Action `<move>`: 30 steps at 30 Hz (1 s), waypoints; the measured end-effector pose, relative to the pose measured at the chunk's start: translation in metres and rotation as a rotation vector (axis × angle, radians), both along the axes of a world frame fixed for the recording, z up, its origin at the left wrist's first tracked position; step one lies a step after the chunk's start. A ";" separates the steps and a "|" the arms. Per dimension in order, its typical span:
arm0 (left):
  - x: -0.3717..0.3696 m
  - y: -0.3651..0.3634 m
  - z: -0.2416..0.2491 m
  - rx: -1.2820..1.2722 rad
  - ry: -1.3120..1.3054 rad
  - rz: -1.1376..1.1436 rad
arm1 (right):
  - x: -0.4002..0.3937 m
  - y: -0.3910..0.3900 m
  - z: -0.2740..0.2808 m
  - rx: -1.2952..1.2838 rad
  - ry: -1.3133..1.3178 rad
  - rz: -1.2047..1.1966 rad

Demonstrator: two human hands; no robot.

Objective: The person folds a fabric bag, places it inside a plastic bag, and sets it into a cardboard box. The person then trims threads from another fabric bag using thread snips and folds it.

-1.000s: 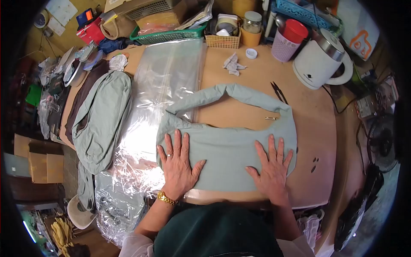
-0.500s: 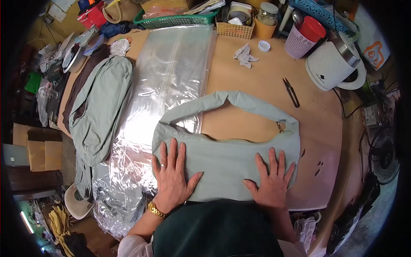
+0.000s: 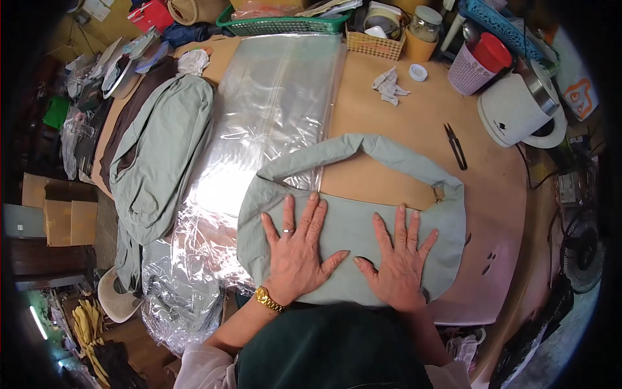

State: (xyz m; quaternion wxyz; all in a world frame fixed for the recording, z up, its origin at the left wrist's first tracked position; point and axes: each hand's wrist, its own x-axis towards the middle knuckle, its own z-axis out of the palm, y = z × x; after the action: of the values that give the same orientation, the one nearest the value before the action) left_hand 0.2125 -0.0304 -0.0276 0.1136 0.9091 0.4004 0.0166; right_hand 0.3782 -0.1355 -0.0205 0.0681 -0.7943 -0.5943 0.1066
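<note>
A pale grey-green fabric shoulder bag point(image 3: 350, 223) lies flat on the table in front of me, its wide strap point(image 3: 363, 144) arched away from me. My left hand point(image 3: 297, 249) rests palm down on the left half of the bag, fingers spread, with a ring and a gold watch showing. On the right half, my right hand point(image 3: 400, 259) also lies flat with fingers apart. A small metal clasp point(image 3: 438, 194) shows at the strap's right end. Under the bag's left side is a stack of clear plastic bags point(image 3: 272, 84).
More grey-green fabric bags point(image 3: 162, 155) are heaped at the left. Thread snips point(image 3: 456, 146), a crumpled cloth scrap point(image 3: 389, 86) and a white lid point(image 3: 418, 72) lie beyond the bag. A white kettle point(image 3: 508, 107) and a green basket point(image 3: 285, 26) stand at the back.
My left hand has slid right and slightly away from me over the bag. The hands are closer together, and the view has shifted a little.
</note>
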 end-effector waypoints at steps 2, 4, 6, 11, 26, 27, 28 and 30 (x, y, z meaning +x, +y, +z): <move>-0.007 0.006 0.001 0.011 0.005 0.055 | 0.001 0.000 0.001 -0.032 -0.023 -0.037; -0.019 0.014 0.001 0.022 0.014 0.151 | 0.011 -0.004 0.002 -0.072 -0.021 -0.024; -0.035 0.023 -0.003 0.030 -0.019 0.222 | 0.022 -0.012 0.001 -0.109 -0.017 -0.012; -0.043 0.029 -0.007 0.029 0.003 0.269 | 0.046 -0.035 -0.008 -0.007 -0.194 -0.194; -0.007 -0.034 0.023 0.007 -0.123 -0.189 | 0.001 -0.066 -0.005 0.088 0.090 -0.099; 0.006 -0.042 0.025 -0.091 -0.164 -0.309 | 0.002 -0.067 -0.007 0.091 0.086 -0.120; 0.021 -0.046 0.028 -0.089 -0.162 -0.329 | 0.002 -0.066 -0.008 0.070 0.062 -0.111; 0.065 -0.045 0.035 -0.193 -0.282 -0.631 | 0.001 -0.065 -0.022 0.074 0.007 -0.123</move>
State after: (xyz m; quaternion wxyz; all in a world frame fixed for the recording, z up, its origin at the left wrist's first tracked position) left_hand 0.2777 -0.0758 0.0071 0.2525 0.9619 0.0799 0.0679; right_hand 0.3791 -0.2002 -0.0427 0.1060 -0.8257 -0.5477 0.0832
